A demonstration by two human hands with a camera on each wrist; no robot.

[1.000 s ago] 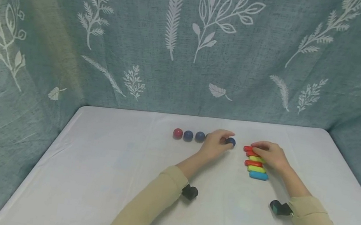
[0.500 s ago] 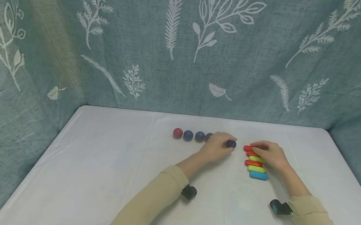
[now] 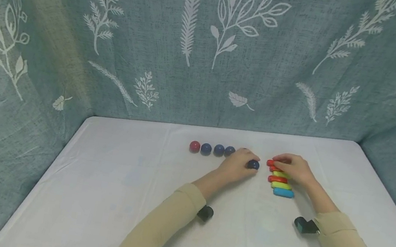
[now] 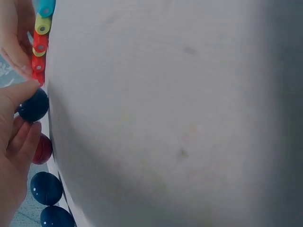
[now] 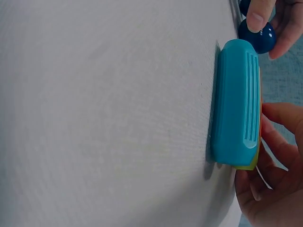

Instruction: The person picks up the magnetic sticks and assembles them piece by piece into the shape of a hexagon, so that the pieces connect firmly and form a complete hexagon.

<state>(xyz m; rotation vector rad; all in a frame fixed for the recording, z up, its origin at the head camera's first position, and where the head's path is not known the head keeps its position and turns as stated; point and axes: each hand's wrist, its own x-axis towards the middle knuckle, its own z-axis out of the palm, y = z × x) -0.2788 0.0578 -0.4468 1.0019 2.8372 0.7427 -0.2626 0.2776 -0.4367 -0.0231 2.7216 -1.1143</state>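
Note:
Between thumb and fingers my left hand (image 3: 235,167) grips a dark blue ball (image 3: 253,164), close over the white cloth. The same ball (image 4: 34,106) shows in the left wrist view, with a red ball (image 4: 42,149) partly hidden behind the fingers. My right hand (image 3: 295,169) holds the far red bar (image 3: 270,163) of a row of small rounded plastic bars, its thumb and fingertips at that end. Red and yellow-green bars follow, and a ribbed turquoise bar (image 5: 236,104) lies nearest me. In the right wrist view that bar hides most of the others.
Left of my left hand, a red ball (image 3: 194,146) and several blue balls, one of them a blue ball (image 3: 206,149), stand in a line near the table's back edge. A leaf-patterned curtain (image 3: 188,87) hangs behind the white-covered table (image 3: 93,193).
My left hand has brought the dark blue ball toward me and slightly right, uncovering another blue ball in the line. My right hand stays almost in place at the bars.

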